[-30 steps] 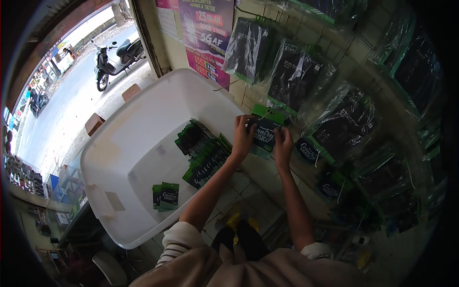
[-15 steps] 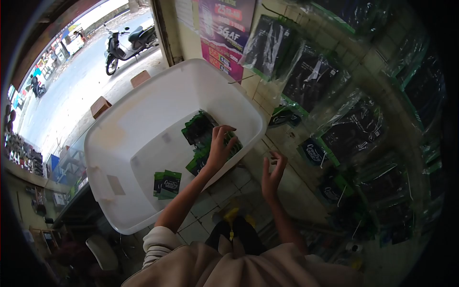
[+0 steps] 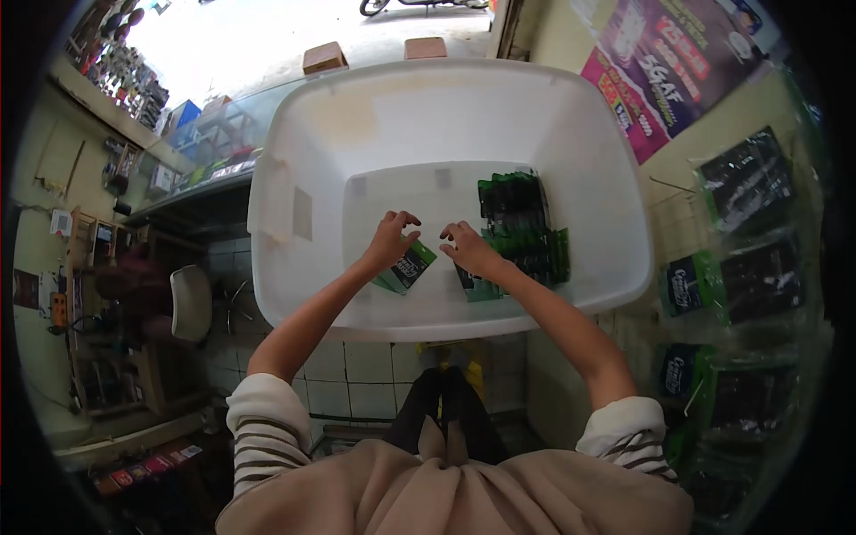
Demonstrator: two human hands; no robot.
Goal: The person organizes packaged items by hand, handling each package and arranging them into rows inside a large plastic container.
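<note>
Both hands reach into a large white plastic tub [image 3: 571, 134]. My left hand [image 3: 389, 243] hovers at the edge of a green-and-black packet [image 3: 411, 266] with pale lettering, its fingers curved and apart. A few inches to the right, my right hand [image 3: 473, 253] has its thumb and fingers spread, just above another dark packet [image 3: 467, 283] that it partly covers. Neither hand visibly holds anything. Right of it, a heap of similar green-and-black packets [image 3: 515, 203] lies in overlapping rows on the tub floor.
Plastic-wrapped dark packages [image 3: 756, 278] hang on the right wall, below a purple poster [image 3: 664, 67]. A glass display counter [image 3: 214, 169] stands at left, with a chair [image 3: 190, 303] below it. Two brown blocks, one a brick-like piece [image 3: 324, 59], sit beyond the tub.
My view has turned so the tub is centred. My left hand has left the heap for the loose packets at left. My right hand has come from outside the tub to inside it.
</note>
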